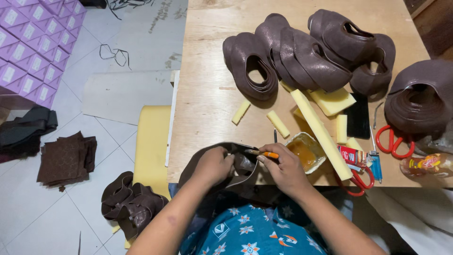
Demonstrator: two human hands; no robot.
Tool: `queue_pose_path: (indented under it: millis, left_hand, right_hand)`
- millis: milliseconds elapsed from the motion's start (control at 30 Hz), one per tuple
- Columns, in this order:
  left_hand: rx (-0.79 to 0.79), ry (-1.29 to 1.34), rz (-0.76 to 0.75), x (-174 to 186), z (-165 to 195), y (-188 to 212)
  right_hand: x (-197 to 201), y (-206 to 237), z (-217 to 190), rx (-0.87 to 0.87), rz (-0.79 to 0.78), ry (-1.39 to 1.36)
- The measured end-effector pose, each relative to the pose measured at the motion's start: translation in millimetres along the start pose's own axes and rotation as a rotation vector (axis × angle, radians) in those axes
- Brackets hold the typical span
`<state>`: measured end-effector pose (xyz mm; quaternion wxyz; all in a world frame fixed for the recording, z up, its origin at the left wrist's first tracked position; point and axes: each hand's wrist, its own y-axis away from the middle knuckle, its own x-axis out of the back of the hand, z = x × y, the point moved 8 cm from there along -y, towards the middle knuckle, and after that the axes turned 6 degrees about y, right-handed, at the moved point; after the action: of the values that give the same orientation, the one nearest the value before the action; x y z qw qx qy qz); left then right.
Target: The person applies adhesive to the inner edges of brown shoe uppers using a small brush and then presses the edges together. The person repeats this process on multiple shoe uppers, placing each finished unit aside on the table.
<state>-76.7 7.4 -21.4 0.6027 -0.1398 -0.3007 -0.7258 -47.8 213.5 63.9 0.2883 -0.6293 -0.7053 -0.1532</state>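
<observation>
Two hands are working at the near edge of the wooden tabletop (207, 94), both on one brown leather shoe upper (236, 163) that is hanging partly over the edge toward the person's lap. The left hand (213, 165) is curling closed around the upper's left side, fingers wrapped over the leather. The right hand (283, 170) is pinching a thin orange-handled brush (264, 154) between thumb and fingers, its tip lying against the inside of the upper; the hand is closed on the handle.

Just beside the right hand, a small open tub of amber glue (304, 151) is sitting on the tabletop. A long yellow foam strip (321, 134) is lying diagonally just right of the tub, with shorter foam pieces (278, 123) scattered near it. Farther back, a row of finished brown uppers (302, 56) is leaning together, and another stack of uppers (420, 99) is resting at the right edge. Red-handled scissors (391, 141) are lying beside that stack, near a blue lighter (375, 163) and a black phone (358, 115).

On the tiled floor to the left, a pile of brown leather pieces (66, 158) is lying well apart from the purple boxes (33, 42) stacked in the corner.
</observation>
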Motion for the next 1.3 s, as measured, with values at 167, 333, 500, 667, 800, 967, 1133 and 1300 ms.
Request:
queue_pose_path:
  millis: [167, 333, 500, 667, 800, 967, 1133, 1300]
  left_hand:
    - [0.067, 0.285, 0.099, -36.3, -11.4, -29.4]
    - [0.011, 0.436, 0.063, -67.7, -34.8, -63.7]
    - [0.075, 0.727, -0.031, -91.5, -56.2, -75.2]
    - [0.207, 1.011, -0.126, -103.7, -66.4, -69.8]
    - [0.118, 1.081, -0.111, -104.6, -58.3, -63.9]
    - [0.146, 1.121, -0.097, -110.8, -49.9, -62.3]
    - [0.121, 1.105, -0.091, -106.6, -39.9, -62.4]
    - [0.167, 1.006, -0.074, -102.9, -42.0, -55.6]
  right_hand:
    - [-1.8, -3.5, 12.1, 0.043, 0.017, 0.050]
    - [-7.3, -4.8, 28.4, 0.103, -0.004, 0.131]
    - [-13.0, -7.5, 54.4, -0.127, -0.110, -0.076]
    - [11.2, -0.3, 50.7, -0.181, 0.035, -0.318]
    - [73.1, 17.3, 35.9, -0.089, 0.239, -0.231]
    - [100.4, 15.7, 47.0, -0.204, 0.231, 0.371]
    - [79.5, 7.1, 46.3, -0.092, 0.142, 0.637]
    - [114.6, 28.9, 18.1, 0.046, 0.321, 0.520]
